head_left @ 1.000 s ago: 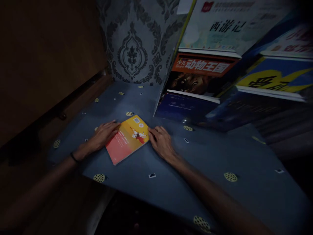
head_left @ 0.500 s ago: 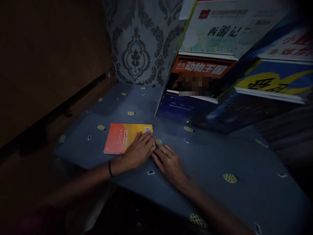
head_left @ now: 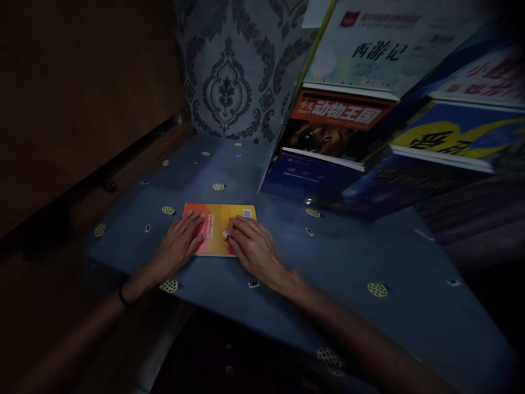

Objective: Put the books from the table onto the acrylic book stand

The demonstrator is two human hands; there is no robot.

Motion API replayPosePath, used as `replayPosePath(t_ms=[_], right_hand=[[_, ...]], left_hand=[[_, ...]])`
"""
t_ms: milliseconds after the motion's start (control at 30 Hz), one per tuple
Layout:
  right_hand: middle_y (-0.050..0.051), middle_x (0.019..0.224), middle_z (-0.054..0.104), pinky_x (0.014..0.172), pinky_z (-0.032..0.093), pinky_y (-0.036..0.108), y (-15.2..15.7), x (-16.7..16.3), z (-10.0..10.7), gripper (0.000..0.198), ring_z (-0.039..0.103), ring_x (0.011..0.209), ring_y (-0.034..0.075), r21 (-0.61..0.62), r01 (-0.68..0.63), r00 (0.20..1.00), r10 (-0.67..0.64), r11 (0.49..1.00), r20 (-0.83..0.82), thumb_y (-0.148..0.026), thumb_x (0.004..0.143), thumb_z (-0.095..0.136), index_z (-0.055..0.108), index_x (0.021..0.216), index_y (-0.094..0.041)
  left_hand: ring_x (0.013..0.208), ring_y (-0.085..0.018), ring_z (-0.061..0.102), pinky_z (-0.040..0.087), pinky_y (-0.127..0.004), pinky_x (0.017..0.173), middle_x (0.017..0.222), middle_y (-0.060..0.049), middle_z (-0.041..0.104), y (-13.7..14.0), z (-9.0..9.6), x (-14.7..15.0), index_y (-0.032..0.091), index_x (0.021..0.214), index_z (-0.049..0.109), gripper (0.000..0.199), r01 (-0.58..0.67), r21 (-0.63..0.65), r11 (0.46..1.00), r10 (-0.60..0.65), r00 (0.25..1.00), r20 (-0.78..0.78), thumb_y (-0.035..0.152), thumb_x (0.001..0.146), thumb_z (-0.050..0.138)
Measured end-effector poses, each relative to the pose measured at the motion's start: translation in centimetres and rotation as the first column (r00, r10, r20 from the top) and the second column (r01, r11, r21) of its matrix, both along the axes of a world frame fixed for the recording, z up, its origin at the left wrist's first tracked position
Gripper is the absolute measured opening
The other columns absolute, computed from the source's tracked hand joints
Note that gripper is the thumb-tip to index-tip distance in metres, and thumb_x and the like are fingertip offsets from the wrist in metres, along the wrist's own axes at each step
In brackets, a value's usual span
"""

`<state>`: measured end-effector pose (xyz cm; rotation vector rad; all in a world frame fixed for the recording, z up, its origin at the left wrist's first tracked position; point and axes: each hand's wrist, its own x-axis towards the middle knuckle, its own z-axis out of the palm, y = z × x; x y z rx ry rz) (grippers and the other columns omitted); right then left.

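A small book (head_left: 218, 224) with an orange-to-yellow cover lies flat near the table's front edge, its barcode at the upper right corner. On its left part rests my left hand (head_left: 180, 241), fingers stretched over the orange side; a dark band circles that wrist. Across the yellow right part lies my right hand (head_left: 256, 249), its fingers extended and slightly bent on the cover. Neither hand is wrapped around the book. The palms hide its lower corners.
The table has a blue cloth (head_left: 328, 273) with a pineapple print. At the back right stands a rack of books, among them an animal book (head_left: 328, 123) and a blue book (head_left: 303, 178). Patterned wallpaper (head_left: 225, 90) is behind, and a brown wooden panel (head_left: 82, 98) rises on the left.
My left hand has moved left from the book's yellow end to its orange end. My right hand has moved left from the cloth onto the yellow part. The book lies in about the same place.
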<state>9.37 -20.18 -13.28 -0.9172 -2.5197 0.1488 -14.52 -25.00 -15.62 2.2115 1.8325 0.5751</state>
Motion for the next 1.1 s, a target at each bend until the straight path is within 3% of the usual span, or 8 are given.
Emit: replayPosePath(t_ms=[133, 333, 467, 633, 733, 933, 1033, 1100], right_hand=[[0.016, 0.151, 0.051, 0.121, 0.032, 0.048, 3.0, -3.6, -0.8, 0.045, 0.04, 0.146, 0.026, -0.196, -0.091, 0.992, 0.105, 0.976, 0.063, -0.031, 0.103, 0.041, 0.052, 0.143, -0.011], [0.017, 0.158, 0.041, 0.122, 0.029, 0.053, 6.6, -0.1, -2.7, 0.053, 0.034, 0.149, 0.027, -0.263, 0.13, 0.991, -0.118, 0.956, 0.06, -0.036, 0.103, 0.036, 0.044, 0.149, -0.011], [0.019, 0.159, 0.038, 0.12, 0.033, 0.052, 4.4, 3.2, -3.6, 0.054, 0.037, 0.148, 0.027, -0.247, 0.198, 0.98, -0.198, 0.948, 0.025, -0.035, 0.104, 0.032, 0.041, 0.151, -0.01], [0.014, 0.141, 0.061, 0.11, 0.042, 0.057, -1.1, 5.0, -3.8, 0.046, 0.055, 0.131, 0.029, -0.186, 0.2, 0.975, -0.214, 0.962, -0.058, -0.032, 0.103, 0.037, 0.05, 0.146, -0.021], [0.014, 0.13, 0.067, 0.105, 0.047, 0.054, -2.2, 5.5, -3.7, 0.043, 0.059, 0.124, 0.029, -0.199, 0.171, 0.969, -0.202, 0.965, -0.145, -0.028, 0.101, 0.041, 0.055, 0.142, -0.022], [0.011, 0.13, 0.068, 0.103, 0.05, 0.049, 3.7, 5.8, -3.0, 0.047, 0.06, 0.123, 0.026, -0.255, 0.153, 0.968, -0.196, 0.955, -0.155, -0.013, 0.094, 0.042, 0.061, 0.136, -0.023], [0.008, 0.125, 0.071, 0.099, 0.05, 0.045, 7.2, 4.7, -1.3, 0.049, 0.062, 0.118, 0.026, -0.276, 0.17, 0.985, -0.17, 0.946, 0.022, -0.005, 0.09, 0.042, 0.066, 0.128, -0.024], [0.009, 0.122, 0.072, 0.101, 0.047, 0.045, 8.5, 3.3, -0.3, 0.044, 0.062, 0.117, 0.027, -0.236, 0.196, 0.977, -0.168, 0.952, 0.135, -0.005, 0.09, 0.045, 0.068, 0.123, -0.023]], left_hand=[[0.15, -0.026, 0.032, 0.026, -0.052, 0.122, 0.157, -0.012, 0.044, 0.1, 0.1, 0.2, 0.019, 0.146, 0.046, 0.054, 0.008, -0.003, 1.0, -0.008, 1.0, 0.007, 0.048, 0.103, 0.03], [0.15, -0.027, 0.031, 0.023, -0.057, 0.122, 0.158, -0.012, 0.042, 0.2, 0.0, -0.1, 0.02, 0.146, 0.045, 0.052, 0.014, 0.001, 1.0, -0.014, 0.999, -0.029, 0.047, 0.103, 0.03], [0.152, -0.029, 0.027, 0.024, -0.057, 0.122, 0.16, -0.014, 0.037, 0.6, 0.4, -0.5, 0.019, 0.141, 0.049, 0.056, 0.054, -0.022, 0.998, -0.055, 0.998, -0.024, 0.055, 0.101, 0.032], [0.154, -0.031, 0.019, 0.028, -0.057, 0.121, 0.164, -0.013, 0.03, 0.8, 1.1, -0.7, 0.02, 0.136, 0.051, 0.056, 0.07, -0.041, 0.997, -0.068, 0.996, 0.056, 0.059, 0.1, 0.034], [0.154, -0.032, 0.02, 0.028, -0.059, 0.121, 0.164, -0.012, 0.03, 0.8, 0.9, -0.3, 0.021, 0.137, 0.051, 0.056, 0.024, -0.027, 0.999, -0.021, 0.994, 0.108, 0.059, 0.099, 0.036], [0.153, -0.035, 0.021, 0.032, -0.061, 0.117, 0.164, -0.015, 0.029, -2.2, -1.3, 3.5, 0.022, 0.146, 0.045, 0.059, -0.069, 0.075, 0.995, 0.06, 0.991, 0.121, 0.058, 0.099, 0.037], [0.151, -0.038, 0.027, 0.038, -0.065, 0.11, 0.163, -0.015, 0.032, -4.7, -0.8, 5.8, 0.027, 0.155, 0.032, 0.063, 0.049, 0.068, 0.996, -0.048, 0.999, -0.02, 0.055, 0.099, 0.038], [0.146, -0.038, 0.037, 0.039, -0.063, 0.109, 0.156, -0.013, 0.046, -5.2, 0.8, 6.6, 0.03, 0.149, 0.044, 0.054, 0.119, 0.032, 0.992, -0.115, 0.988, -0.107, 0.051, 0.099, 0.041]])
